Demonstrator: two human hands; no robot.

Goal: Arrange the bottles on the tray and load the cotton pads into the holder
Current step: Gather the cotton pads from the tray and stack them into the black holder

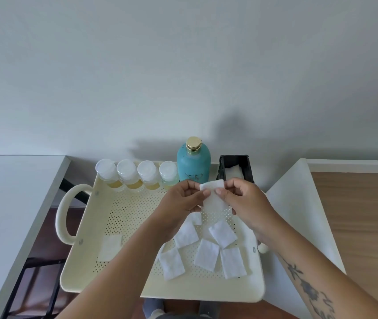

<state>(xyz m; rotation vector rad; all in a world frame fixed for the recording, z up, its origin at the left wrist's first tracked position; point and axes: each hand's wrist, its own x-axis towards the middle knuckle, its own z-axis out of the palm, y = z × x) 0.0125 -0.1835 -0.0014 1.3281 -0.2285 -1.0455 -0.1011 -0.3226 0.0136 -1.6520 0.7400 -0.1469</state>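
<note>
A cream perforated tray (137, 226) carries several small clear bottles with white caps (128, 173) in a row along its far edge, beside a tall teal bottle with a gold cap (192, 162). A black holder (235, 168) at the far right corner has white pads inside. My left hand (181, 199) and my right hand (243, 199) together pinch one white cotton pad (213, 194) above the tray, just in front of the holder. Several loose cotton pads (206, 254) lie on the tray's near right part, and one more pad (109, 247) lies to the left.
The tray has a loop handle (65, 210) on its left side. A white table edge (22, 215) runs along the left and a white surface (298, 203) with a wooden top (363, 226) lies to the right. A plain wall stands behind.
</note>
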